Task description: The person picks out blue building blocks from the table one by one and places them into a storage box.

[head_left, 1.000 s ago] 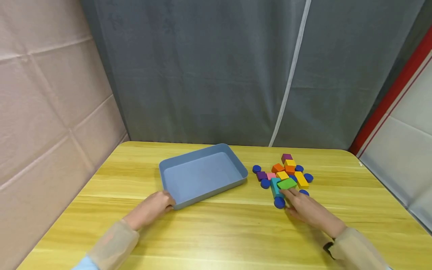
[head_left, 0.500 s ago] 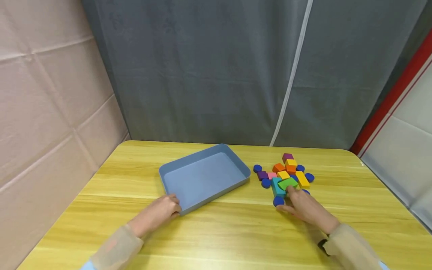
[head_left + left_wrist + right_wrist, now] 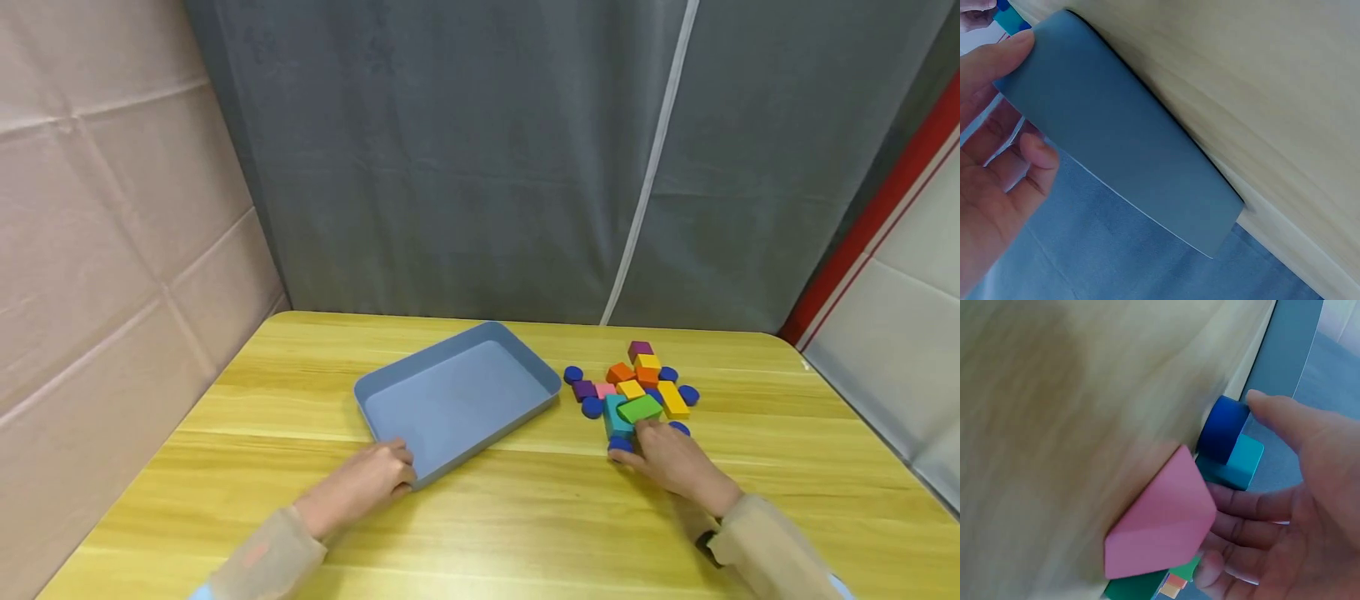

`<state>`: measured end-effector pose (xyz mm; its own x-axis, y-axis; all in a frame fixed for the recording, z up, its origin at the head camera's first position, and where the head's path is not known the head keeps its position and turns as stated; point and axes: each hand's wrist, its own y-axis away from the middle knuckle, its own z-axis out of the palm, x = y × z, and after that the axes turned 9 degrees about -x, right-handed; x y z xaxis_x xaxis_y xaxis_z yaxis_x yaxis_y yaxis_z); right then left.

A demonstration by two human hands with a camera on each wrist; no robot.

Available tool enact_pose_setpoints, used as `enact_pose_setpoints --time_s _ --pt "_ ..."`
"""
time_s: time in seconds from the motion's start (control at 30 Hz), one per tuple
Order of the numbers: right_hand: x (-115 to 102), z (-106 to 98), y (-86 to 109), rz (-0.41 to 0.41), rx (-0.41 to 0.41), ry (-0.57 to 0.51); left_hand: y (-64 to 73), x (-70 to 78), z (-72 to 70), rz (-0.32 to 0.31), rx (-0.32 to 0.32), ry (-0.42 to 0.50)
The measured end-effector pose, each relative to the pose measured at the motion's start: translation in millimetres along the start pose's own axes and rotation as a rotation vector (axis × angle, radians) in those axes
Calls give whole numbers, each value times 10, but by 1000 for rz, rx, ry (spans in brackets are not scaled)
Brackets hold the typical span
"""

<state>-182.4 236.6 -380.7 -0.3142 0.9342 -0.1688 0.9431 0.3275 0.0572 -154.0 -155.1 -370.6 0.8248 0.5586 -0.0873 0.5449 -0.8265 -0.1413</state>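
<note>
My left hand [image 3: 367,483] grips the blue-grey tray [image 3: 457,446] at its near left corner. In the left wrist view the thumb [image 3: 1019,44] presses the outer wall, with the fingers over the rim. My right hand [image 3: 678,467] is at the near side of a cluster of coloured blocks. Its thumb tip touches a dark blue round block [image 3: 1224,430], beside a teal block [image 3: 1244,464]. The other fingers reach behind a pink angled block [image 3: 1163,515], hidden by the hand in the head view. A green block [image 3: 640,408] lies just beyond the fingers.
Several more blocks lie close together on the wooden table [image 3: 495,533], including yellow [image 3: 672,400], orange [image 3: 619,373] and purple [image 3: 583,390] ones. A grey curtain [image 3: 450,167] hangs behind the table, with a pale padded wall [image 3: 112,275] at the left.
The tray's gripped corner has swung toward me and to the right with my left hand. My right hand has shifted slightly left, its thumb now at the blue round block.
</note>
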Motion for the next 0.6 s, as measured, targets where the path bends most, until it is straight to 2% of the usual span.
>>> enact_pose_setpoints --time_s 0.33,0.6 --pt "-42 -2 2 -10 -67 -34 -20 46 1 -6 -30 69" --pt "-42 -1 1 -24 -76 -14 -50 78 39 60 32 29"
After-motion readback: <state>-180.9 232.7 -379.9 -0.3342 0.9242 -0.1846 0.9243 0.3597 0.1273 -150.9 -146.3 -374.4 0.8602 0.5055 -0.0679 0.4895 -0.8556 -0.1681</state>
